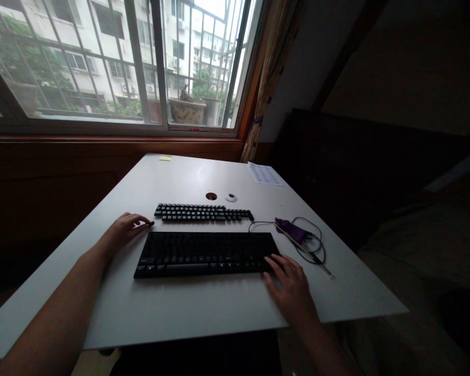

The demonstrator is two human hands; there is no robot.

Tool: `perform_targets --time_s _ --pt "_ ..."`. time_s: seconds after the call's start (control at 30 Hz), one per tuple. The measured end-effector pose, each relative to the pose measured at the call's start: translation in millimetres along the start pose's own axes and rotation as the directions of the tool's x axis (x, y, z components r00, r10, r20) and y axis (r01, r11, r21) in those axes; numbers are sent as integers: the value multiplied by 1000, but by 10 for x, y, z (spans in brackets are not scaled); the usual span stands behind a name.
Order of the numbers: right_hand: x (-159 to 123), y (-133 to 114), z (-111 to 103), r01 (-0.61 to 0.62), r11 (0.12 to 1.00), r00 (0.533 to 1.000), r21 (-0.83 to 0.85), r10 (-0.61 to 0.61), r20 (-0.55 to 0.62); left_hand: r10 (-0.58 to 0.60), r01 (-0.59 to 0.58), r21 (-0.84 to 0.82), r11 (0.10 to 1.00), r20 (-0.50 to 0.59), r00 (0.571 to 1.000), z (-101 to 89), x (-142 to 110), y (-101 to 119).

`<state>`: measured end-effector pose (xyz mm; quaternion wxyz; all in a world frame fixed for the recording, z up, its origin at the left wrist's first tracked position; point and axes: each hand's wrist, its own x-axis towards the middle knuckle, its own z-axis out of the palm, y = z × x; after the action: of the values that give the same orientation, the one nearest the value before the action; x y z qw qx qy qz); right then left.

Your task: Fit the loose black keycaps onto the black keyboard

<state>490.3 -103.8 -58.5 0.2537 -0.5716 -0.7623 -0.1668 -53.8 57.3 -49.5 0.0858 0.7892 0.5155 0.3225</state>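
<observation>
A black keyboard (207,256) lies flat on the white table, its front rows still bearing keys and its back rows too dark to make out well. Just behind it, loose black keycaps (196,212) stand lined up in rows. At the left end of these rows, my left hand (127,230) pinches a small black keycap (152,223) at the tabletop between thumb and fingertips. My right hand (288,284) rests with fingers apart on the keyboard's front right corner, holding nothing.
Right of the keyboard lie a coiled black cable (324,250), a purple cloth pouch (293,230) and a thin stick (317,260). Farther back are a cable hole (211,196), its round cover (231,197), a printed sheet (265,174) and a yellow note (165,157). A barred window rises beyond.
</observation>
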Motion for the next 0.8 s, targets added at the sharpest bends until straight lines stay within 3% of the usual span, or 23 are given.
perform_targets --time_s 0.17,0.37,0.5,0.6,0.8 --pt "3 -8 -14 -4 1000 1000 -4 4 -4 -46 48 -100 994 30 999 -48 -18 100" --pt "0 -4 -18 5 1000 1000 -1 -5 6 -117 130 -273 953 63 991 -366 6 389" --pt "2 -5 -9 -7 1000 1000 9 7 3 24 27 -249 968 203 979 -532 60 621" --pt "7 -11 -10 -11 1000 1000 18 11 -1 95 -34 -182 983 334 938 -546 -6 714" --pt "12 -28 -24 -9 1000 1000 30 9 1 14 61 -238 969 304 953 -465 -350 687"
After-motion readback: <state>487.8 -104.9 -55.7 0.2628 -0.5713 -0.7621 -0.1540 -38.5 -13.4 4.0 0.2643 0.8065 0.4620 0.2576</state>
